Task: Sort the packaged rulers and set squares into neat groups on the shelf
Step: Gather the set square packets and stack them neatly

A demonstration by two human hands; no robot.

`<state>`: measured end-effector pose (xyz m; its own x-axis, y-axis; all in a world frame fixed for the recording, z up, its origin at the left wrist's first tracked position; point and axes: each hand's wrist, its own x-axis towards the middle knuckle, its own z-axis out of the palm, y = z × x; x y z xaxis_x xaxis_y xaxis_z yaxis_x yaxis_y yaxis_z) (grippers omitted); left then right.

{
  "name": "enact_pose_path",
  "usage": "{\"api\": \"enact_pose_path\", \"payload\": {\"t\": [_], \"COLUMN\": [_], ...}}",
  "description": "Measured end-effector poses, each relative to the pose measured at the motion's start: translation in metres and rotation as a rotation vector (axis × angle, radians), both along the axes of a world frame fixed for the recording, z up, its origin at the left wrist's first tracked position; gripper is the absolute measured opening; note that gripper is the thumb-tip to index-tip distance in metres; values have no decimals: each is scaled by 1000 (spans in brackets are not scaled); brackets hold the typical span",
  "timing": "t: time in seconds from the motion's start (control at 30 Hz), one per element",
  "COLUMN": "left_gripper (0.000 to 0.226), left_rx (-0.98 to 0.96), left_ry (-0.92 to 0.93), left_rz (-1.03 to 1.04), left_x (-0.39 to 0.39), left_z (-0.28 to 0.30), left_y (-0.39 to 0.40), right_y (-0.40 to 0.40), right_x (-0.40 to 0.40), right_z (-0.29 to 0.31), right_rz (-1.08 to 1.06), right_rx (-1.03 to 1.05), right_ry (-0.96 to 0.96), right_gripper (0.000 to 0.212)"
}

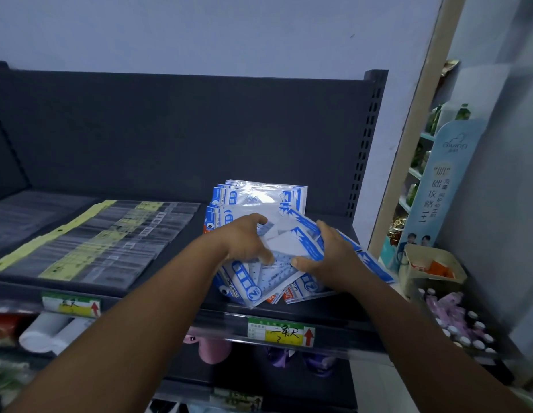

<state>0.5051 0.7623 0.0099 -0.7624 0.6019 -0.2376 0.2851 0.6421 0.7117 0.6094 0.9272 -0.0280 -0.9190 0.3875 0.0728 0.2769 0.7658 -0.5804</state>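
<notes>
Several blue-and-white set square packets point(292, 242) lie fanned in a loose heap on the right part of the dark shelf point(182, 222). My left hand point(247, 239) grips the heap from the left, thumb on top. My right hand point(325, 251) grips it from the right, fingers curled over the packets' edge. Behind the heap a tidier stack of set square packets point(259, 195) rests near the back panel. Long clear ruler packets with yellow header cards point(89, 234) lie side by side across the left part of the shelf.
Price labels point(281, 332) hang on the shelf's front rail point(214, 320). A perforated upright point(363, 150) closes the shelf on the right. Beyond it stand a cardboard box point(429, 263), small bottles point(456, 323) and a tall sign point(441, 186). Lower shelves hold other goods.
</notes>
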Motion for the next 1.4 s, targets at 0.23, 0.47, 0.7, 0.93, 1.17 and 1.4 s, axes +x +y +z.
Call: {"api": "enact_pose_path", "payload": {"t": [0.23,0.47,0.7,0.93,1.17,1.4], "left_gripper": [20,23,37,21,22,33], "left_rx": [32,34,24,119,99,-94], "left_ry": [-18,-68,-13,-30,-19,55], "left_rz": [22,50,118,162,50,-183], "left_x": [4,-1,-9,-19,0,25], "left_z": [15,3,16,37,40,23], "left_y": [1,5,-5,-26,7,62], "right_y": [4,-1,2,2,25,41], "right_x": [-1,-4,-3,-4,14,33], "right_z": [-2,-7,-4,-3,18,29], "right_rz": [0,45,43,44,-167,-284], "right_rx": [-130,128,63,100,-275,-318], "right_ry": [-40,-149,-166,-213,228,279], "right_gripper": [115,107,126,125,59,29]}}
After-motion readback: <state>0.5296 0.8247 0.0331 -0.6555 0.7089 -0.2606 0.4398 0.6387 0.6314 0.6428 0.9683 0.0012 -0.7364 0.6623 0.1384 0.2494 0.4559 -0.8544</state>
